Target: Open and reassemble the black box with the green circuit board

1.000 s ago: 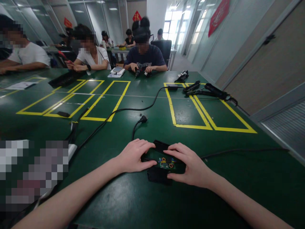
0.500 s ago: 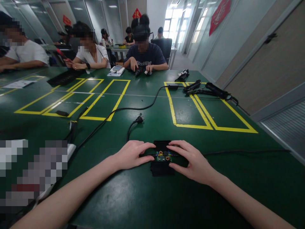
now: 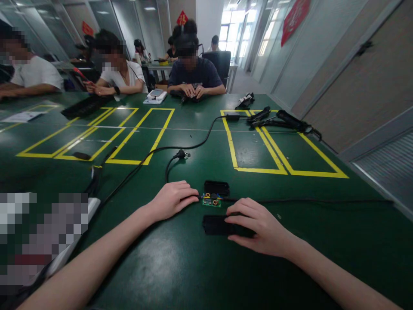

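My left hand (image 3: 176, 199) is closed in a pinch on the black cable at the left end of a small green circuit board (image 3: 211, 200), which carries copper-coloured ring coils. Behind the board lies one black case half (image 3: 216, 187), its hollow side up. In front of it is the other black case half (image 3: 214, 224). My right hand (image 3: 250, 226) is over the right end of this front half, fingers apart, with the index finger at its top and the thumb by its near edge. I cannot tell how firmly they touch it. A black cable (image 3: 290, 201) runs right from the board.
A black plug (image 3: 181, 154) on a cord lies beyond my left hand. A long cord (image 3: 190, 147) crosses the table to a black adapter (image 3: 232, 117) and a cable bundle (image 3: 290, 120). Yellow tape marks rectangles. Co-workers sit opposite, one person's hands (image 3: 193, 91) on a dark object.
The circuit board has shifted away from me and left, off the front case half. My right hand has left the board and come down over that half; my left hand has moved left.
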`<state>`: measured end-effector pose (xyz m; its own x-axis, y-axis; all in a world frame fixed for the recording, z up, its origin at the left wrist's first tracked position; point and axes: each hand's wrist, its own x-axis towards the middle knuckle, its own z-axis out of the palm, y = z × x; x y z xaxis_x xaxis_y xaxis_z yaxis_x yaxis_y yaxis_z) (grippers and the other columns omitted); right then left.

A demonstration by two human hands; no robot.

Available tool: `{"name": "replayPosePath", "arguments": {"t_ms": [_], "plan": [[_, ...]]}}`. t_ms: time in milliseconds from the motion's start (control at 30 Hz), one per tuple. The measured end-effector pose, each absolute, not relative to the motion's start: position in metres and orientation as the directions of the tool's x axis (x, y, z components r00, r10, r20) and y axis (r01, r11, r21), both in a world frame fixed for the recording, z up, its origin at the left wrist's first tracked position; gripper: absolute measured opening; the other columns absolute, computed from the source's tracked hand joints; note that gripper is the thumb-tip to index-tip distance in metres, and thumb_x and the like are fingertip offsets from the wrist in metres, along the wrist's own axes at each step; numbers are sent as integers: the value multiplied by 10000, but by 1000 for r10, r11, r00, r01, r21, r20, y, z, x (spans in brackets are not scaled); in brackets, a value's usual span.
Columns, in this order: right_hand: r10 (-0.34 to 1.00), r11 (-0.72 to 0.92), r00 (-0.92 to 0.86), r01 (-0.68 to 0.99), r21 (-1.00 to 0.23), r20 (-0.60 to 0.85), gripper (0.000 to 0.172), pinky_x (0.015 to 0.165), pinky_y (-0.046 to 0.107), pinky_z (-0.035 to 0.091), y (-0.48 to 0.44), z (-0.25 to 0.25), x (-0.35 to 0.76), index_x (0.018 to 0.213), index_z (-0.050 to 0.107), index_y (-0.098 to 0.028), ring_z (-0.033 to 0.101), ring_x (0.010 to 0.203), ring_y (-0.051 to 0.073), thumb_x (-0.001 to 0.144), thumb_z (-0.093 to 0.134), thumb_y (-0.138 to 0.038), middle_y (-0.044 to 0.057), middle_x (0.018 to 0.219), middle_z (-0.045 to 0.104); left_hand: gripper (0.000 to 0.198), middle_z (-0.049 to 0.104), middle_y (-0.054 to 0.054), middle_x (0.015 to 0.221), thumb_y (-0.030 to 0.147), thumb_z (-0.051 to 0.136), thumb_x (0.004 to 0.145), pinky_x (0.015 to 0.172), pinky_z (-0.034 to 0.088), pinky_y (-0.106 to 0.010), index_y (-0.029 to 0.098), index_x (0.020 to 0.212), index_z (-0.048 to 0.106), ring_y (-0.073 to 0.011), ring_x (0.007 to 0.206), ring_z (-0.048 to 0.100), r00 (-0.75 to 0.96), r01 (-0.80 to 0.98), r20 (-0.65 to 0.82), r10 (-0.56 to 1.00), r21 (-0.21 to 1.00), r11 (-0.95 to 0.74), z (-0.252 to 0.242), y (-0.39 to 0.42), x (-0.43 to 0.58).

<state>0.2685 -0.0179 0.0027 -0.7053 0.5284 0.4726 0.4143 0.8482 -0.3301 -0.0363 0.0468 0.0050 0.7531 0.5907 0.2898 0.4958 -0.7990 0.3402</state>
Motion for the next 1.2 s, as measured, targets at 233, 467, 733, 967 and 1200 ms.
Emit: {"name": "replayPosePath", "arguments": {"t_ms": [233, 467, 733, 967, 1200], "plan": [[580, 813, -657, 507, -287, 482, 230, 791, 396, 568, -16, -4, 262, 1143, 710, -165, 707, 948, 240, 988, 697, -334, 132, 1099, 763, 296, 678, -60, 921, 317, 408, 1121, 768, 529, -291, 171, 1088, 663, -191, 834, 648, 724, 545, 296, 623, 309, -780, 0, 43, -33], [583, 811, -646, 498, -307, 493, 258, 837, 413, 599, -13, -2, 273, 1209, 700, -176, 722, 1007, 252, 1011, 651, -334, 136, 1173, 756, 210, 685, -51, 940, 302, 465, 1076, 794, 540, -314, 191, 1096, 641, -199, 837, 666, 689, 589, 250, 680, 353, -726, 0, 38, -28], [776, 628, -497, 666, -402, 388, 467, 991, 525, 586, -4, -10, 285, 1444, 610, -242, 660, 1224, 320, 996, 644, -365, 138, 1366, 696, 545, 683, -61, 963, 504, 531, 1046, 830, 549, -353, 204, 1501, 508, -234, 872, 679, 686, 605, 239, 687, 336, -722, -1, 37, -26], [761, 648, -562, 634, -423, 323, 582, 1127, 557, 515, -3, -19, 287, 1563, 496, -262, 559, 1402, 312, 1010, 630, -384, 114, 1509, 619, 556, 681, -69, 949, 529, 569, 1024, 804, 552, -348, 167, 1446, 569, -228, 832, 676, 677, 618, 244, 694, 323, -717, -4, 37, -26], [781, 624, -531, 645, -441, 328, 456, 1106, 571, 529, -1, -16, 287, 1450, 611, -275, 601, 1353, 320, 1001, 630, -349, 107, 1461, 654, 564, 691, -72, 947, 520, 577, 1017, 800, 559, -361, 163, 1453, 557, -237, 844, 686, 668, 603, 245, 703, 376, -704, -3, 37, -28]]}}
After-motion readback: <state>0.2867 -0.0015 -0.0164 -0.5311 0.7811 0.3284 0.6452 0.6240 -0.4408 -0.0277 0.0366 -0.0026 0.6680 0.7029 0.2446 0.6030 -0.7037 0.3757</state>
